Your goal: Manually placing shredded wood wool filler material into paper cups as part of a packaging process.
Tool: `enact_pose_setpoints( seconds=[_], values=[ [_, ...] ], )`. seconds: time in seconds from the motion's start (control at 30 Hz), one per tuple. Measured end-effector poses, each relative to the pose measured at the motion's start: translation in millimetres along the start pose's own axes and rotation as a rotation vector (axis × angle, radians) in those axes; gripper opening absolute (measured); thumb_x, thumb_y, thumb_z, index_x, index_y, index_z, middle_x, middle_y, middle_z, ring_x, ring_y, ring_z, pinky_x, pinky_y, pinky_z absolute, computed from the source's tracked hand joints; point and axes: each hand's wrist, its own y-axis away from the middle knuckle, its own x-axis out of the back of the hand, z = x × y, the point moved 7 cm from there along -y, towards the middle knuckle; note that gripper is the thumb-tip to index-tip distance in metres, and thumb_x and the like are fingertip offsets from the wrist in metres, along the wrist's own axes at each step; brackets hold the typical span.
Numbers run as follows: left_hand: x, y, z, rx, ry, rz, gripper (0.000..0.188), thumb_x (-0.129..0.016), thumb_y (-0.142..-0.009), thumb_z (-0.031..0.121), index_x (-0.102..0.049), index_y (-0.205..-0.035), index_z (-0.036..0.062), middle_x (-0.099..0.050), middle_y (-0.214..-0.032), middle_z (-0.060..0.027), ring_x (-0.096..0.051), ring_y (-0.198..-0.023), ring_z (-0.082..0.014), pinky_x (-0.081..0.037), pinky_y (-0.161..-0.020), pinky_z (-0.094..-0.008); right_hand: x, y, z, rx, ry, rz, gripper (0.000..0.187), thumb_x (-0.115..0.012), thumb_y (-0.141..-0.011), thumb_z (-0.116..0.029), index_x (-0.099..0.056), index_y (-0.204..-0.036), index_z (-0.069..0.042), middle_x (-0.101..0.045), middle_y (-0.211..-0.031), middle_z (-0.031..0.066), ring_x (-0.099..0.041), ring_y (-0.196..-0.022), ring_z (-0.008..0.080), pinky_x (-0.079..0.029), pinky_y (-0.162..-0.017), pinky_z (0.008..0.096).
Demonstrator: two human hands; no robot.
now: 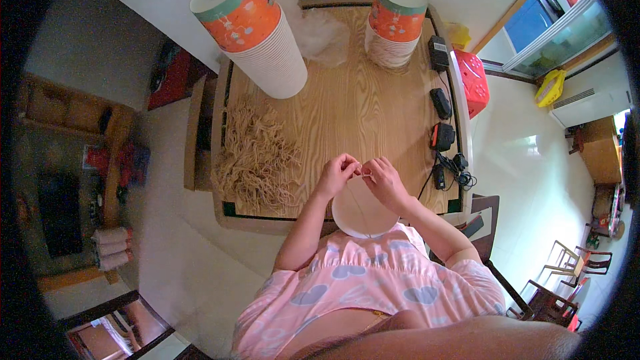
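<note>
I am at a wood-grained table [340, 120] with dark trim along its edges, in a room with a pale floor [187, 247]; wooden chairs [567, 263] stand well off to the table's right. At the table's near edge, close against my body, is a white paper bucket [371, 212], round and plain, with a thin strand of twine [361, 211] crossing it. My left hand [340, 175] pinches that strand at the bucket's far rim; my right hand [385, 182] bends its fingers in just beside, but they hide what they grip, so I cannot tell. On the table's left side lies a loose tan twine heap [257, 157]. A tall bucket stack [257, 40], orange, green and white, stands at its far left, a shorter bucket stack [398, 20] at its far right, clear plastic film [323, 37] between. Black adapters [440, 103] and cables [460, 172] line its right edge; a red plastic stool [472, 83] is just beyond.
</note>
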Motion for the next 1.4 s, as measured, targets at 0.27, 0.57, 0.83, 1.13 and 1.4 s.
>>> enact_pose_setpoints(
  seconds=[0.27,0.57,0.83,1.13,1.4],
  values=[
    [-7,27,50,-0.059,-0.137,0.003,0.003,-0.052,-0.086,0.005,-0.051,-0.085,0.0018,-0.058,-0.078,-0.0035,-0.057,-0.071,-0.0103,-0.048,-0.066,-0.0235,18,10,-12,-0.008,-0.009,0.105,0.019,-0.062,-0.069,-0.001,-0.052,-0.085,-0.005,-0.050,-0.080,0.0102,-0.049,-0.077,0.0294,-0.043,-0.067,0.0370],
    [-10,25,45,-0.103,-0.139,0.004,0.004,-0.049,-0.087,0.005,-0.051,-0.085,0.0014,-0.058,-0.078,-0.0040,-0.057,-0.072,-0.0110,-0.048,-0.064,-0.0244,19,6,-16,0.020,-0.053,0.053,0.016,-0.061,-0.070,-0.002,-0.056,-0.085,-0.005,-0.051,-0.081,0.0107,-0.050,-0.077,0.0295,-0.044,-0.067,0.0367],
    [-13,12,42,-0.106,-0.372,0.097,0.006,-0.052,-0.085,0.007,-0.052,-0.086,0.0010,-0.057,-0.075,-0.0028,-0.057,-0.067,-0.0116,-0.047,-0.063,-0.0247,15,2,3,-0.038,0.010,0.004,0.011,-0.058,-0.072,-0.002,-0.054,-0.081,-0.004,-0.051,-0.079,0.0123,-0.051,-0.077,0.0313,-0.043,-0.068,0.0382],
    [10,13,90,-0.030,0.355,0.012,0.009,-0.053,-0.084,0.009,-0.048,-0.091,0.0044,-0.052,-0.065,-0.0012,-0.050,-0.057,-0.0078,-0.041,-0.052,-0.0209,29,8,39,-0.356,-0.013,0.033,0.029,-0.061,-0.070,-0.005,-0.049,-0.096,-0.006,-0.052,-0.086,0.0154,-0.051,-0.084,0.0336,-0.043,-0.074,0.0408],
    [-11,34,153,-0.309,-0.090,0.001,0.013,-0.055,-0.082,0.005,-0.048,-0.093,0.0030,-0.054,-0.069,-0.0022,-0.053,-0.062,-0.0090,-0.044,-0.057,-0.0226,62,-40,-54,-0.175,-0.224,-0.224,0.025,-0.061,-0.078,-0.013,-0.057,-0.101,-0.004,-0.061,-0.076,0.0130,-0.057,-0.065,0.0167,-0.046,-0.059,0.0306]
  ],
)
